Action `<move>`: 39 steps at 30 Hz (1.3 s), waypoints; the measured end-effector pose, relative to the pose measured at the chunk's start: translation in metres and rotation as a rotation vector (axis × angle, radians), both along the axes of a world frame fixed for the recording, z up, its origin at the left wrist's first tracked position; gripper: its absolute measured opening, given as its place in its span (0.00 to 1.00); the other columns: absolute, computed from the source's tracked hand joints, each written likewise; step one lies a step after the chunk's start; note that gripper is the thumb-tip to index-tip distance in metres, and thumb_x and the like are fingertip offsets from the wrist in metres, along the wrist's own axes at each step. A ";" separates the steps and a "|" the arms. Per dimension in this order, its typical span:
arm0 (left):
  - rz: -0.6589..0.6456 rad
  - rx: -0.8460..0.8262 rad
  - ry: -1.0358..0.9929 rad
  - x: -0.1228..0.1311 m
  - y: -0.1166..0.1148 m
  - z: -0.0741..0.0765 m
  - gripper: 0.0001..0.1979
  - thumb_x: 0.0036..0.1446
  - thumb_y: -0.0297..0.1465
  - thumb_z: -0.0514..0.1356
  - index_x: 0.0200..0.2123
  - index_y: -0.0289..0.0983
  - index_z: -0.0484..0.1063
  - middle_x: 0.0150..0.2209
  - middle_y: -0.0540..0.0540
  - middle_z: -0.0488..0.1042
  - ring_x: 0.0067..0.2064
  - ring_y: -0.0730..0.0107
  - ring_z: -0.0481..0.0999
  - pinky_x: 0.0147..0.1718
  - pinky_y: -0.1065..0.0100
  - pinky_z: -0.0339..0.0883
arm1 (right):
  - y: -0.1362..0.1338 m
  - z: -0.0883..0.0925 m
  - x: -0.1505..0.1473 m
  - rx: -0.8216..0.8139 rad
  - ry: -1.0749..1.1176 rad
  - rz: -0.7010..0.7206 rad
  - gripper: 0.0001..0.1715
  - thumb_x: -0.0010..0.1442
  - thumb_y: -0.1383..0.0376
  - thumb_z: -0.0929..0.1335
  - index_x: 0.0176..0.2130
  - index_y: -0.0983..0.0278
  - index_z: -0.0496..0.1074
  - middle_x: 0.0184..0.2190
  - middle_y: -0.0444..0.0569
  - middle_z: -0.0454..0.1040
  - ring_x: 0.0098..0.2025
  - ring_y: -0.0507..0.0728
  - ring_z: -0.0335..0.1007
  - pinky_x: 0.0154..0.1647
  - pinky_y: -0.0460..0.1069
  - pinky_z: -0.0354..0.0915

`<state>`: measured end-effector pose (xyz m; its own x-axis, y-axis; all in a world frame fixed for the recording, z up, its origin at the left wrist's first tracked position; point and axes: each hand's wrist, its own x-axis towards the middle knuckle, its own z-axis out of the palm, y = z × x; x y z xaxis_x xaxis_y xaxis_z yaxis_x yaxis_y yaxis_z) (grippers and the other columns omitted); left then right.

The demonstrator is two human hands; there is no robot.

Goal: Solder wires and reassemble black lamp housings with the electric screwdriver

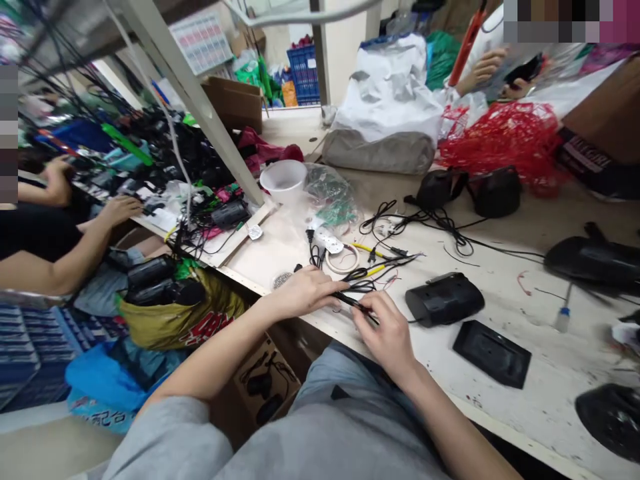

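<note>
Between my two hands, near the table's front edge, runs a black cable (349, 299). My left hand (307, 292) is closed on it, with the fingers pointing right. Its other part lies in the pinch of my right hand (387, 327), a little lower and to the right. Just behind the hands are yellow-handled pliers (379, 268), a roll of tape (343, 259) and a black plug (310, 235). A black plastic housing (444, 299) lies right of my right hand, with a flat black cover (493, 353) in front of it.
A white bowl (284, 179) and a clear plastic bag (333, 193) stand farther back. Cables (440, 217), a screwdriver (564, 312) and other black housings (595, 260) lie to the right. Co-workers' hands show at left (120, 210) and upper right (487, 67). A metal post (200, 107) slants at left.
</note>
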<state>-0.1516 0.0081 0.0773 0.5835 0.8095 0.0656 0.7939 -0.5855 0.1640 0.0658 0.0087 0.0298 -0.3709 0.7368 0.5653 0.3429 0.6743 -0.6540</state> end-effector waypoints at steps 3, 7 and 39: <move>-0.063 0.079 0.100 0.010 0.007 0.020 0.17 0.72 0.38 0.50 0.52 0.38 0.74 0.36 0.44 0.79 0.37 0.65 0.77 0.38 0.65 0.64 | 0.004 0.010 0.028 0.105 -0.067 -0.097 0.08 0.69 0.64 0.65 0.48 0.62 0.70 0.37 0.53 0.73 0.40 0.60 0.74 0.42 0.55 0.72; -0.090 0.188 0.234 0.025 0.016 0.040 0.18 0.73 0.37 0.47 0.42 0.37 0.75 0.33 0.45 0.78 0.34 0.67 0.75 0.33 0.64 0.61 | 0.016 0.009 0.075 0.117 -0.287 -0.544 0.51 0.58 0.46 0.72 0.70 0.63 0.56 0.59 0.75 0.63 0.61 0.87 0.60 0.51 0.79 0.63; 0.632 0.586 0.397 -0.032 -0.075 0.249 0.31 0.70 0.51 0.39 0.51 0.39 0.75 0.43 0.43 0.76 0.52 0.51 0.77 0.45 0.49 0.66 | -0.020 0.007 -0.031 -1.027 0.129 0.455 0.42 0.50 0.37 0.72 0.53 0.62 0.74 0.46 0.57 0.80 0.46 0.64 0.80 0.51 0.61 0.74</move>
<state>-0.1833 -0.0667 0.3268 0.1157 0.8841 0.4528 0.9268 0.0679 -0.3694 0.0352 -0.0115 0.0369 -0.7056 0.6862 -0.1768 0.0923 -0.1584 -0.9831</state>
